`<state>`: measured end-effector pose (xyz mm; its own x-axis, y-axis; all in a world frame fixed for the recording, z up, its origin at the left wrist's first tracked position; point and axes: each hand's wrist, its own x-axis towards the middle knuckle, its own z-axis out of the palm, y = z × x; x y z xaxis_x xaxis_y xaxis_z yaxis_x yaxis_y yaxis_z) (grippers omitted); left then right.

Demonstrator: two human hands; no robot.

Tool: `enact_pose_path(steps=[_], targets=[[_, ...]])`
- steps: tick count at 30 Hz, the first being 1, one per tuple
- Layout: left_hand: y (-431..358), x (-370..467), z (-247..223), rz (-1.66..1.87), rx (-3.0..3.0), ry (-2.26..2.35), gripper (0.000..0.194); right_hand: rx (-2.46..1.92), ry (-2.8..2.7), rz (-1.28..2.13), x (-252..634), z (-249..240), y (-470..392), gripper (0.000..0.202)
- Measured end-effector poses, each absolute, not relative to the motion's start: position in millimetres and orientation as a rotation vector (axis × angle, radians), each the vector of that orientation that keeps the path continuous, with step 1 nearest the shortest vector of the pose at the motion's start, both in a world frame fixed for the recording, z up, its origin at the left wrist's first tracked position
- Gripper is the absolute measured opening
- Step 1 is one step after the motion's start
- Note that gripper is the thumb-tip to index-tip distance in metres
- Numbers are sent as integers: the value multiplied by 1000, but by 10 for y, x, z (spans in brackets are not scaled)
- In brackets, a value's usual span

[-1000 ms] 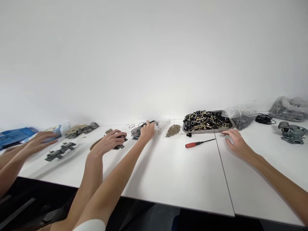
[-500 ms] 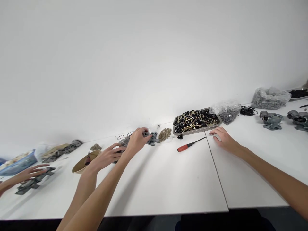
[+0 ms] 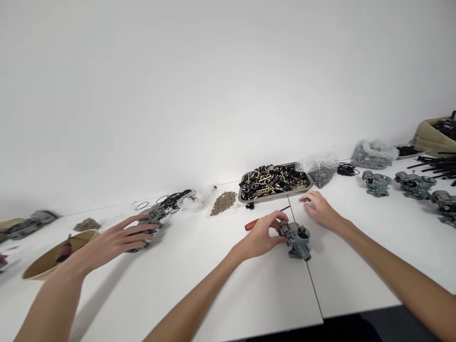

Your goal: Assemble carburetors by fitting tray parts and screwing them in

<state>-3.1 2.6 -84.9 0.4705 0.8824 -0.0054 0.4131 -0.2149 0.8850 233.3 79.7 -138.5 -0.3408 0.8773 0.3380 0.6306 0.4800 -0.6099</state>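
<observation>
My left hand [image 3: 262, 236] grips a grey metal carburetor [image 3: 299, 240] by its upper left side, thumb and fingers round the cap end. The carburetor is over the seam between two table panels, its round bore turned up toward me. My right hand [image 3: 319, 209] rests on the table to the right, fingers loosely bent and thumb apart, with nothing in it. Partly behind my left hand lies a screwdriver [image 3: 251, 224] with a red handle, its shaft tip showing past my fingers. A co-worker's hand [image 3: 110, 242] at left touches other carburetors [image 3: 153, 221].
A metal tray [image 3: 276, 195] of black and brass parts stands behind my hands. Left of it are small brass pieces [image 3: 223, 203] and black rings [image 3: 174, 200]. More carburetors [image 3: 377, 184] stand at right, near bags of parts [image 3: 374, 154]. A tan bowl [image 3: 85, 235] sits far left.
My left hand has moved right from beside the co-worker's hand, bringing a carburetor in front of me. My right hand stays near the seam. The view has turned right.
</observation>
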Motion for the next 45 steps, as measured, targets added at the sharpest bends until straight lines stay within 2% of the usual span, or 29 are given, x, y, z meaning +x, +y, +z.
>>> enact_pose_path(steps=[4,10,14,19,23,30,37,45], targets=[[76,-181,-962,667,1549,1016,44,-1277,-2082,517,2320,-1357,781,23],[105,-298,-1026,665,1524,970,38,-1289,-2145,485,2315,-1119,815,27],[114,-343,-1022,647,1473,911,37,-1272,-2249,421,2186,-861,1117,23],[147,-379,-1070,611,1441,853,46,-1227,-2350,408,1749,-680,1568,17],[205,-426,-1145,622,1435,806,39,-1200,-2423,358,1403,-775,1638,10],[249,-452,-1206,648,1264,759,24,-1169,-2427,92,1213,-977,1445,21],[243,-458,-1207,666,1261,755,20,-1179,-2410,-83,1087,-1136,1514,20],[275,-512,-1220,910,1220,840,20,-1186,-2409,-186,1072,-1130,1516,25]])
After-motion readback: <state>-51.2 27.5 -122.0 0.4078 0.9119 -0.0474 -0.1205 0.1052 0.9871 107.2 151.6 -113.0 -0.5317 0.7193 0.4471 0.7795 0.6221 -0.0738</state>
